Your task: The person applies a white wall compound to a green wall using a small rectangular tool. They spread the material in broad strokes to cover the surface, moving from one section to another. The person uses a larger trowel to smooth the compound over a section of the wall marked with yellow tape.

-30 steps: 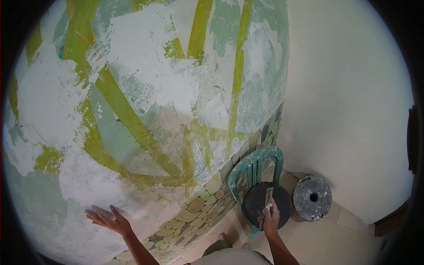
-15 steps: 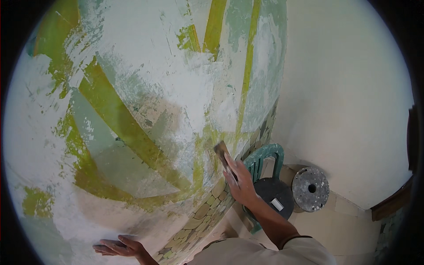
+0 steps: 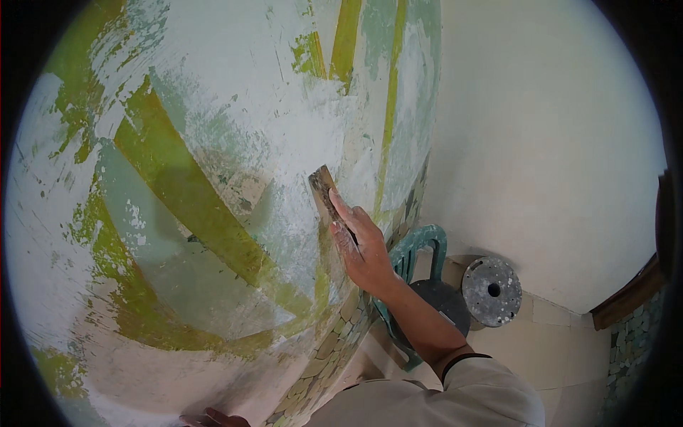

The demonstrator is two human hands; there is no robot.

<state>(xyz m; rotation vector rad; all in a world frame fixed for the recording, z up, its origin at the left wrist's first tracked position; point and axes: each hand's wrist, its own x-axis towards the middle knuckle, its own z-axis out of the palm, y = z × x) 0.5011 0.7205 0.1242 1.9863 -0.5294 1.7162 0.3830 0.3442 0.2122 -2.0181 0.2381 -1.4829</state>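
My right hand (image 3: 364, 249) is closed around a putty knife (image 3: 324, 191) with a flat, brownish, smeared blade. The blade lies against the wall (image 3: 284, 135), over a white patch. Light green paint, yellow-green bands and rough white filler cover this wall. White residue coats my fingers. At the lower edge my left hand (image 3: 217, 418) is partly cut off by the picture. Its visible fingers stretch out near the wall with nothing seen in them; the rest of it is hidden.
A green plastic chair (image 3: 428, 238) with a dark round thing (image 3: 440, 302) on its seat stands right of my forearm. Beside it is a grey, paint-spotted disc (image 3: 491, 292) with a centre hole. A stone-patterned strip (image 3: 331, 349) edges the wall's foot. A plain white wall (image 3: 541, 142) rises at right.
My right hand has moved the putty knife up and to the left along the wall. My left hand has dropped lower, mostly out of the picture. The view has shifted slightly.
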